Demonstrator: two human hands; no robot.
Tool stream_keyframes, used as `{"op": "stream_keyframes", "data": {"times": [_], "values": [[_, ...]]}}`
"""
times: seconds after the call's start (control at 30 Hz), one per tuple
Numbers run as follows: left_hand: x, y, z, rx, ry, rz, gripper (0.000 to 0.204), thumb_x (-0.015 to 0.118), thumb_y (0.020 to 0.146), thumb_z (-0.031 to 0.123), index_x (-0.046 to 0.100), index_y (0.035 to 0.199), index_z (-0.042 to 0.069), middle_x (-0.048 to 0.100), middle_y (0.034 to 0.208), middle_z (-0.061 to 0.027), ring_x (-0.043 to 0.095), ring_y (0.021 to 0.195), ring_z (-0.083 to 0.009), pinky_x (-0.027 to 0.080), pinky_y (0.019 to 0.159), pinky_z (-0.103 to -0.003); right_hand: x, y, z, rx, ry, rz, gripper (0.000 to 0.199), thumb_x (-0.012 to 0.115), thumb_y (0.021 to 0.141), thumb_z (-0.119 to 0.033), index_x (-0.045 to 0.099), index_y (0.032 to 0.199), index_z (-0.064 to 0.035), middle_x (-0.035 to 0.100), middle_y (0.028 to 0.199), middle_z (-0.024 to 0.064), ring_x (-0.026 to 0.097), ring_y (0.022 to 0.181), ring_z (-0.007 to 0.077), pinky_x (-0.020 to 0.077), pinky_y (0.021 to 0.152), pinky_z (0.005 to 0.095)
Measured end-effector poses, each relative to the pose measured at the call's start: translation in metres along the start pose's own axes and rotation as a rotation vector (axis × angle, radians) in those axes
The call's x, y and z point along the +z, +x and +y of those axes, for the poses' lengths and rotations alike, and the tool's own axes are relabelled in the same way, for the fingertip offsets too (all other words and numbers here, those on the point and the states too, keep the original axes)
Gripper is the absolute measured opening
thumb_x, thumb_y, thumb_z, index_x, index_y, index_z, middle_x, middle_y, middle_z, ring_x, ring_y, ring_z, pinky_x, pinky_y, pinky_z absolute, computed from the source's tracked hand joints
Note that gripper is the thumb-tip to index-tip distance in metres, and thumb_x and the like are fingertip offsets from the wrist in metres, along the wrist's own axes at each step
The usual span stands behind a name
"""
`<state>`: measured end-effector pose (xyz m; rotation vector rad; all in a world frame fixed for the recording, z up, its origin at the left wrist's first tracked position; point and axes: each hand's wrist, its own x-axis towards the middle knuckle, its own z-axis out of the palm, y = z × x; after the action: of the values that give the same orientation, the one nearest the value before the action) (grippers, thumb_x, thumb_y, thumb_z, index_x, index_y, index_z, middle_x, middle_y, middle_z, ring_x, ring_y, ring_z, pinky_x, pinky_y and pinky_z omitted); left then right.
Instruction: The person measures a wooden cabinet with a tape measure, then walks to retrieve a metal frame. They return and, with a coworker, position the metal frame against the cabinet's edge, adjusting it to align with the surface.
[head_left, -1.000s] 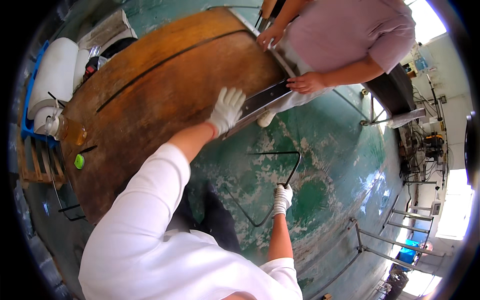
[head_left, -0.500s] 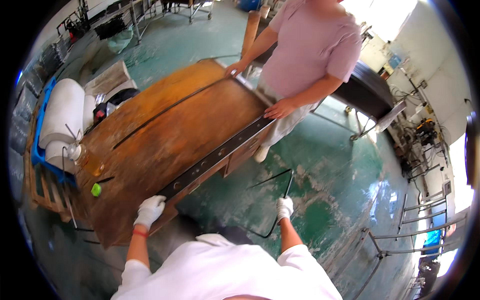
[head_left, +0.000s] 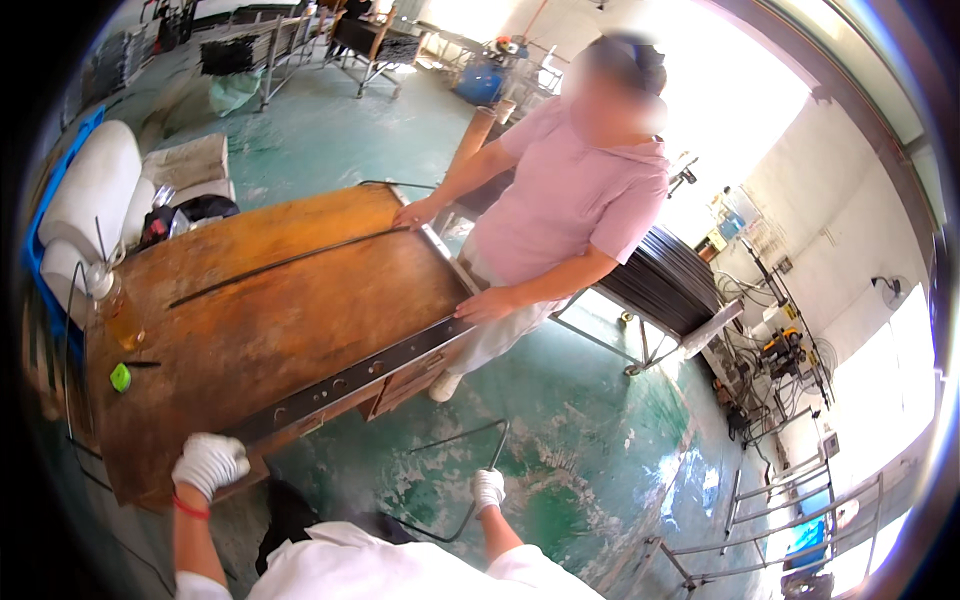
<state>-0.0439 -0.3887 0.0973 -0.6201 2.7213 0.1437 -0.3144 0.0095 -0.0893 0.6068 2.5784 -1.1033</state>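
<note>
Here a stained brown tabletop [head_left: 300, 320] stands on scuffed green floor [head_left: 600, 400], the right fingers [head_left: 487, 482] clamp a bent black rod [head_left: 498, 446], and the left fingers' [head_left: 234, 462] grip I cannot tell.

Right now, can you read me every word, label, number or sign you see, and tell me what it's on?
None that I can read.
Bottle: no readable label.
Small green thing: too small to tell.
Black strip: round marks, no readable letters.
Things along the wall: too small and blurred.
</note>
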Motion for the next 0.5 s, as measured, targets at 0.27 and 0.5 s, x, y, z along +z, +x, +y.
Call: {"op": "stream_keyframes", "data": {"times": [0.27,0.5], "values": [[-0.201,-0.055,0.069,0.110,0.594,0.620,0.024,0.052,0.079,0.030,0.061,0.080,0.008,0.059,0.072,-0.0091,0.058,0.075,-0.0235,0.043,0.079,-0.036,-0.004,0.013,0.028,0.011,0.182,0.024,0.010,0.049,0.074,-0.012,0.058,0.072,-0.0076,0.055,0.054,0.0047,0.050,0.040,0.0167,0.0393,0.039,0.0297],[-0.206,-0.070,0.099,0.203,0.666,0.372,0.025,0.052,0.079,0.031,0.061,0.081,0.008,0.059,0.073,-0.0096,0.059,0.075,-0.0244,0.043,0.078,-0.037,-0.003,0.010,0.019,0.006,0.268,0.033,0.009,0.056,0.070,-0.009,0.060,0.077,-0.0048,0.055,0.055,0.0066,0.052,0.043,0.0190,0.0406,0.042,0.0311]]}}
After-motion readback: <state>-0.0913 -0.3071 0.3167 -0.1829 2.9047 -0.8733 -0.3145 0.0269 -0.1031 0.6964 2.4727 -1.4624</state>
